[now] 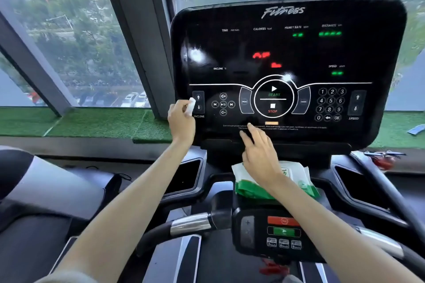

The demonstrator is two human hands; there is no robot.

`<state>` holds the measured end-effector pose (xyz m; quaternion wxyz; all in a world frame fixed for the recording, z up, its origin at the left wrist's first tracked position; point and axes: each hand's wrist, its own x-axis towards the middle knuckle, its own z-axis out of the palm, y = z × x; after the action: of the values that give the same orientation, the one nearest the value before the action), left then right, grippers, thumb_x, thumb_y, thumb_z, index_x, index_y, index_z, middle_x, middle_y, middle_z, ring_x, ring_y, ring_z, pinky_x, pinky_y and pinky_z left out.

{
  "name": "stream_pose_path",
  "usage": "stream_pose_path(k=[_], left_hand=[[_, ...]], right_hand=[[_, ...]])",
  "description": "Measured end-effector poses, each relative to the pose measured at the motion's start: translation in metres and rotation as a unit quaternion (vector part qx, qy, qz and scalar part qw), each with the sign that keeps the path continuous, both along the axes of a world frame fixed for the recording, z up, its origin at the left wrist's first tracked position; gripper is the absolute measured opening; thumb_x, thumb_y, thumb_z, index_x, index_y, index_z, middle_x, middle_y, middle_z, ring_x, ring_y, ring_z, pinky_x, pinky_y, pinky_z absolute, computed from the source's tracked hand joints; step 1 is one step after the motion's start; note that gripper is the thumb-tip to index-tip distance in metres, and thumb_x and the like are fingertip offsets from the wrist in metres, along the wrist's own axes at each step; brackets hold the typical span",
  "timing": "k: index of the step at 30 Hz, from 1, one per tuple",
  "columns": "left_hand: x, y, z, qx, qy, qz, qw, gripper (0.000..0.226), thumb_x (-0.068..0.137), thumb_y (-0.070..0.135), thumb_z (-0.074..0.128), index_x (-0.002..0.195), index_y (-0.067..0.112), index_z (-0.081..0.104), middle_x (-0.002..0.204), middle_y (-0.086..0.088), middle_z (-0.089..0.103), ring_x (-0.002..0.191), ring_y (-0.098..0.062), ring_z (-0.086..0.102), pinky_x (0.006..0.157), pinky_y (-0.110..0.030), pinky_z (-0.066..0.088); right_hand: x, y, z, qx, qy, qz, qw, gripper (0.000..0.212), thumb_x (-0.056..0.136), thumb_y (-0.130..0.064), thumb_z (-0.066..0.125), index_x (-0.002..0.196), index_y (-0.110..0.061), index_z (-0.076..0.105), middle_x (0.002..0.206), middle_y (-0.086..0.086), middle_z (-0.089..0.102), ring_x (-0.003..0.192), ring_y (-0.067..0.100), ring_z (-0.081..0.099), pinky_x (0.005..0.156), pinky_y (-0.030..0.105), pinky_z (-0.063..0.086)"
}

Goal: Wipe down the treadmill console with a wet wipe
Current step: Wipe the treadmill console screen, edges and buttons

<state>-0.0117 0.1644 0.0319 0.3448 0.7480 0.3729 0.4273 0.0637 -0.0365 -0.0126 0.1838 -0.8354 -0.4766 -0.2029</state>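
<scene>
Pinching the wipe (190,105) against the console (287,53) beside its incline keys (198,97), the left hand (181,119) seems early in the wipe-down, while the right hand (259,156) hovers over the pack (299,181), fingers (252,132) loosely spread and empty; next, I judge, it should sweep rightward.

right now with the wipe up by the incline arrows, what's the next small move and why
Probably sweep the left hand rightward along the button row. It grips the bunched wipe at the console's left edge, by the incline arrows, so the whole panel lies to its right. The right hand only touches the lower edge.
</scene>
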Motion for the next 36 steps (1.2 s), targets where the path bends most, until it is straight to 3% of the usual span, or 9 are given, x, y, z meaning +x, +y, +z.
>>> stream_pose_path(k=[5,11,14,16,19,23,30,33,36], left_hand=[[0.032,-0.046,-0.016,-0.121,-0.072,0.041,0.989,0.019,0.094,0.012,0.040,0.107,0.018,0.053,0.101,-0.010,0.055,0.090,-0.025,0.056,0.081,-0.038,0.049],[0.079,-0.082,0.007,-0.273,-0.209,0.097,0.934,0.030,0.091,-0.001,0.038,0.113,0.015,0.050,0.109,-0.005,0.053,0.063,0.001,0.050,0.049,-0.011,0.042],[0.099,-0.081,0.030,-0.294,-0.259,0.126,0.911,0.022,0.096,0.016,0.036,0.111,0.008,0.049,0.096,-0.010,0.060,0.056,-0.008,0.056,0.042,-0.006,0.037],[0.110,-0.080,0.049,-0.282,-0.270,0.117,0.913,0.033,0.091,0.027,0.035,0.110,0.005,0.050,0.099,-0.020,0.064,0.071,-0.026,0.064,0.054,-0.013,0.047],[0.126,-0.081,0.081,-0.264,-0.249,0.103,0.926,0.031,0.085,0.019,0.038,0.111,0.010,0.052,0.109,-0.017,0.061,0.093,-0.031,0.060,0.082,-0.036,0.051],[0.156,-0.079,0.104,-0.202,-0.226,0.077,0.950,0.036,0.067,0.035,0.026,0.093,0.021,0.047,0.098,-0.024,0.063,0.085,-0.037,0.062,0.080,-0.047,0.052],[0.197,-0.133,0.137,-0.107,-0.163,-0.026,0.980,0.027,0.096,0.030,0.034,0.095,0.011,0.053,0.097,-0.020,0.059,0.083,-0.035,0.060,0.074,-0.042,0.051],[0.213,-0.167,0.139,-0.037,-0.117,-0.089,0.988,0.025,0.095,0.008,0.038,0.109,0.004,0.057,0.103,-0.013,0.055,0.091,-0.021,0.049,0.072,-0.020,0.034],[0.226,-0.195,0.136,0.014,-0.056,-0.139,0.989,0.035,0.087,-0.005,0.039,0.115,0.009,0.056,0.105,-0.008,0.050,0.099,-0.020,0.046,0.073,-0.018,0.032]], right_hand=[[0.010,-0.010,-0.002,-0.002,0.011,0.004,1.000,0.055,0.064,0.002,0.068,0.119,0.002,0.060,0.128,0.024,0.053,0.114,0.036,0.054,0.093,0.044,0.048],[0.030,-0.026,0.007,0.009,0.013,0.007,1.000,0.056,0.064,0.002,0.068,0.120,0.002,0.059,0.130,0.024,0.051,0.115,0.037,0.052,0.093,0.045,0.049],[0.047,-0.034,0.019,0.016,0.009,0.010,1.000,0.057,0.069,0.001,0.065,0.125,0.002,0.056,0.138,0.024,0.045,0.124,0.037,0.047,0.099,0.045,0.045],[0.060,-0.037,0.030,0.024,0.007,0.005,1.000,0.059,0.070,0.001,0.063,0.128,0.002,0.053,0.142,0.025,0.041,0.129,0.037,0.042,0.103,0.046,0.041],[0.077,-0.040,0.047,0.039,0.005,-0.006,0.999,0.059,0.073,0.002,0.061,0.131,0.001,0.050,0.144,0.026,0.036,0.133,0.039,0.037,0.105,0.050,0.038],[0.100,-0.048,0.069,0.053,-0.012,-0.019,0.998,0.059,0.076,0.000,0.059,0.133,0.000,0.047,0.145,0.026,0.033,0.136,0.038,0.032,0.106,0.050,0.036],[0.131,-0.075,0.085,0.087,-0.011,-0.066,0.994,0.057,0.074,0.001,0.063,0.130,0.000,0.051,0.143,0.028,0.037,0.133,0.038,0.037,0.103,0.050,0.041],[0.139,-0.092,0.084,0.102,0.002,-0.085,0.991,0.057,0.075,0.001,0.061,0.131,-0.001,0.050,0.143,0.028,0.036,0.134,0.039,0.035,0.105,0.050,0.038],[0.146,-0.110,0.081,0.110,0.016,-0.100,0.989,0.057,0.077,0.001,0.059,0.133,-0.002,0.049,0.145,0.027,0.034,0.136,0.039,0.033,0.107,0.049,0.035]])
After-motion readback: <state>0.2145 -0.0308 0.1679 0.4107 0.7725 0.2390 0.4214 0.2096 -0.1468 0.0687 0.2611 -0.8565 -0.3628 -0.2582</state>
